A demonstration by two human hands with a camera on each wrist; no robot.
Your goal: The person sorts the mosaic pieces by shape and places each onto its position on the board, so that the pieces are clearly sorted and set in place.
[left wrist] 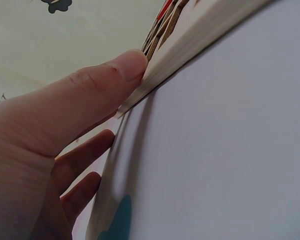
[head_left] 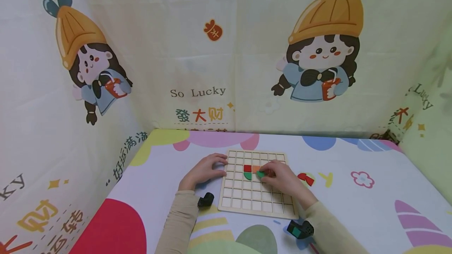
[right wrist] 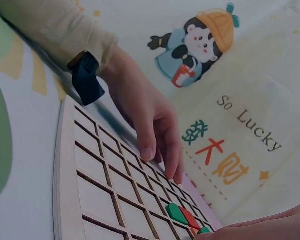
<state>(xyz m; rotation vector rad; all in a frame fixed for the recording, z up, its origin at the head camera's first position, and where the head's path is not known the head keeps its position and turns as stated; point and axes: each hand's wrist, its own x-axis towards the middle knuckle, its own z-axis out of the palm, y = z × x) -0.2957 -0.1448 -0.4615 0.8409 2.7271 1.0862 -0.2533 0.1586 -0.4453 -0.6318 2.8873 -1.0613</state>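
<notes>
The pale wooden grid board (head_left: 257,186) lies flat on the white, colourfully printed counter (head_left: 353,207). The left hand (head_left: 204,170) rests loose, spread fingers against the board's left edge, seemingly to stop it sliding. The right hand (head_left: 283,178) reaches in from the other side with the board directly beneath its grip, which pinches a small green rounded piece (head_left: 260,174), probably fingertip-held because it is so tiny. Just beside that grip sit a red square piece (head_left: 247,168) and a green quarter-round piece (head_left: 248,175).
</notes>
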